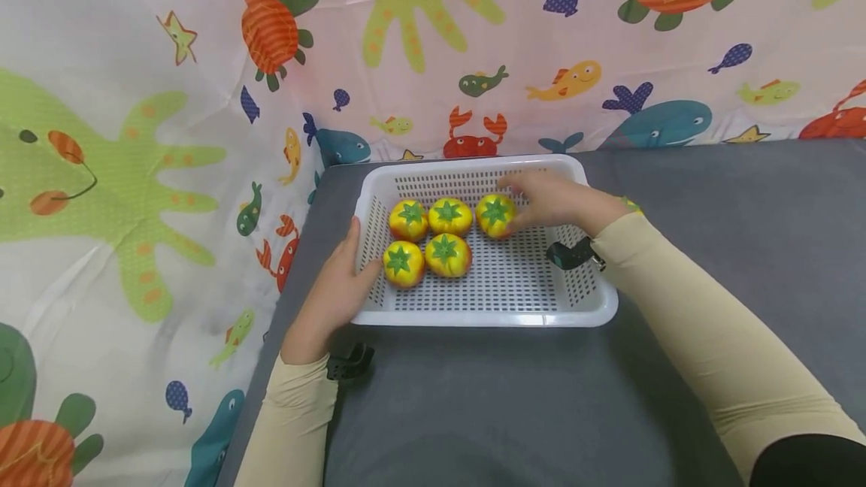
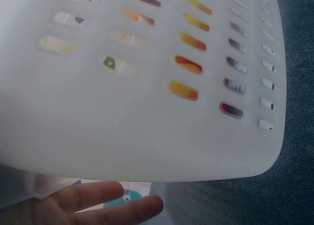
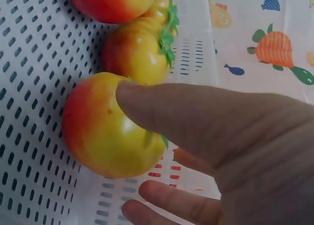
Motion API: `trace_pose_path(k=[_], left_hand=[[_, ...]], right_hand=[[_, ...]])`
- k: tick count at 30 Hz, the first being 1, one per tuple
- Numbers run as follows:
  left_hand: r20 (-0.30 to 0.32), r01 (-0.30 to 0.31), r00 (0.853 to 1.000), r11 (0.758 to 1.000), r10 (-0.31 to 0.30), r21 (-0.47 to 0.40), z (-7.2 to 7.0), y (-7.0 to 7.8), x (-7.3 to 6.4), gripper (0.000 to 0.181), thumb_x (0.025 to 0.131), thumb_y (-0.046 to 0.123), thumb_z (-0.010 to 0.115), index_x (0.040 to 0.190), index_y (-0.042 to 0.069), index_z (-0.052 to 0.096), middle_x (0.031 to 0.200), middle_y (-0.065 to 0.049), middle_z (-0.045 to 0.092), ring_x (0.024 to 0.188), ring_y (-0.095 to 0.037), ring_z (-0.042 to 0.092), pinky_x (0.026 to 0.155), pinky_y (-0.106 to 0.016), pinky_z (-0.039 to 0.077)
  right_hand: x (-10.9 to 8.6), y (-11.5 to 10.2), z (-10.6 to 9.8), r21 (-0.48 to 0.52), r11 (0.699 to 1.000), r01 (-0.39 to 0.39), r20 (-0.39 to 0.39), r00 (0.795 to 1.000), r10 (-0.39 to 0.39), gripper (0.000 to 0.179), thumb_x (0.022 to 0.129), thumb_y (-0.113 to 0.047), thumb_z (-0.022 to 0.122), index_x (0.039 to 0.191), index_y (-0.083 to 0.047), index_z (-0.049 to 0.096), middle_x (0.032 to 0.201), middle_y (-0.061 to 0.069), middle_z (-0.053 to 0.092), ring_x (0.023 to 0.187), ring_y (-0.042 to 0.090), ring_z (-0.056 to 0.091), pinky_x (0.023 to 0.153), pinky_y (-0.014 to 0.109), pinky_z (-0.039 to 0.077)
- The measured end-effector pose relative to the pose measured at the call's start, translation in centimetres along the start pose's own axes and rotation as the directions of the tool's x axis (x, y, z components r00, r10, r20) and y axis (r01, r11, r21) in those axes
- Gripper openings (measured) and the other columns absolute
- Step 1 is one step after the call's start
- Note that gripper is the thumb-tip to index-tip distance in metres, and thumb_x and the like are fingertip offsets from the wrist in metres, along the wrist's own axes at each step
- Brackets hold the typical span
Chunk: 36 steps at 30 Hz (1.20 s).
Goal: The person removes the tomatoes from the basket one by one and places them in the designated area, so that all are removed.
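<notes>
A white perforated plastic basket (image 1: 514, 318) holds several yellow-red toy tomatoes (image 1: 449, 255) with green star-shaped tops. My left hand (image 1: 338, 284) grips the left rim, thumb over the inner side, fingers along the outside. In the left wrist view, two fingers (image 2: 142, 210) show past the edge of the basket wall (image 2: 98, 136). My right hand (image 1: 551, 200) reaches into the basket around the rightmost tomato (image 1: 495, 215). In the right wrist view, its thumb lies over that tomato (image 3: 108, 136), while the other fingers (image 3: 181, 200) stand loosely spread beyond it.
The basket stands on a grey cloth-covered table (image 1: 487, 397). A curtain (image 1: 419, 104) printed with sea animals hangs behind it and along the left side. Each wrist wears a dark strap (image 1: 349, 361). The other tomatoes sit close together in the basket's left half.
</notes>
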<state>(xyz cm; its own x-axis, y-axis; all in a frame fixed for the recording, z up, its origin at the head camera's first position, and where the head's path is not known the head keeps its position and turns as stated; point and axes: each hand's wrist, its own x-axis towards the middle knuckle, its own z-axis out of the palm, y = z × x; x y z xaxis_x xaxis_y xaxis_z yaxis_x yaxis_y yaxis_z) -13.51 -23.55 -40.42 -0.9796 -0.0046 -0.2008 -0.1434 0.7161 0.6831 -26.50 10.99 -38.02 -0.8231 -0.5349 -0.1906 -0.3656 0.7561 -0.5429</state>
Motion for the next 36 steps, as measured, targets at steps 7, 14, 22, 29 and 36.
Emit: trace_pose_path(k=[7, 14, 22, 29, 36], left_hand=[[-0.013, -0.006, 1.0, 1.0, 0.006, 0.008, 0.0, -0.3, -0.1, 0.087, 0.105, 0.037, 0.057, 0.169, 0.036, -0.002, 0.174, -0.01, 0.022, 0.117, -0.037, 0.065, 0.081, -0.046, 0.065], [-0.016, -0.024, 1.0, 1.0, 0.024, 0.007, 0.1, -0.5, 0.0, 0.086, 0.105, 0.035, 0.056, 0.169, 0.034, -0.003, 0.172, -0.012, 0.025, 0.114, -0.037, 0.066, 0.084, -0.049, 0.064], [-0.006, -0.036, 0.999, 0.999, 0.036, -0.009, 0.2, -0.4, 0.1, 0.087, 0.105, 0.034, 0.056, 0.169, 0.035, -0.003, 0.17, -0.014, 0.028, 0.11, -0.036, 0.069, 0.079, -0.046, 0.065], [-0.008, -0.054, 0.999, 0.998, 0.054, -0.019, 0.2, -0.2, 0.3, 0.087, 0.105, 0.033, 0.057, 0.169, 0.035, -0.002, 0.173, -0.009, 0.025, 0.113, -0.037, 0.07, 0.076, -0.046, 0.065], [-0.004, -0.053, 0.999, 0.998, 0.053, -0.025, 0.2, -0.1, 0.2, 0.087, 0.104, 0.034, 0.057, 0.169, 0.034, -0.002, 0.172, -0.01, 0.026, 0.109, -0.036, 0.071, 0.074, -0.044, 0.065]], right_hand=[[0.2, -0.1, 0.4, 0.009, 1.0, 0.004, 0.046, 0.999, -0.004, 0.079, 0.085, -0.023, 0.089, 0.153, -0.009, 0.052, 0.148, 0.021, 0.057, 0.134, 0.042, 0.053, 0.112, 0.065, 0.044], [0.6, -0.1, 0.7, 0.002, 1.0, 0.005, 0.077, 0.997, -0.005, 0.086, 0.085, -0.02, 0.089, 0.158, -0.011, 0.046, 0.154, 0.019, 0.053, 0.138, 0.042, 0.052, 0.115, 0.065, 0.041], [0.9, 0.4, 1.1, 0.012, 1.0, -0.014, 0.099, 0.995, 0.013, 0.08, 0.086, -0.017, 0.088, 0.156, -0.015, 0.049, 0.151, 0.015, 0.055, 0.135, 0.039, 0.053, 0.116, 0.065, 0.04], [0.8, 0.6, 1.0, 0.007, 1.0, -0.018, 0.095, 0.995, 0.018, 0.079, 0.086, -0.017, 0.087, 0.156, -0.014, 0.049, 0.151, 0.016, 0.055, 0.134, 0.039, 0.053, 0.117, 0.065, 0.04], [1.0, 0.4, 0.9, 0.02, 1.0, -0.012, 0.051, 0.999, 0.011, 0.081, 0.085, -0.021, 0.089, 0.155, -0.012, 0.049, 0.148, 0.016, 0.057, 0.127, 0.035, 0.057, 0.113, 0.06, 0.046]])
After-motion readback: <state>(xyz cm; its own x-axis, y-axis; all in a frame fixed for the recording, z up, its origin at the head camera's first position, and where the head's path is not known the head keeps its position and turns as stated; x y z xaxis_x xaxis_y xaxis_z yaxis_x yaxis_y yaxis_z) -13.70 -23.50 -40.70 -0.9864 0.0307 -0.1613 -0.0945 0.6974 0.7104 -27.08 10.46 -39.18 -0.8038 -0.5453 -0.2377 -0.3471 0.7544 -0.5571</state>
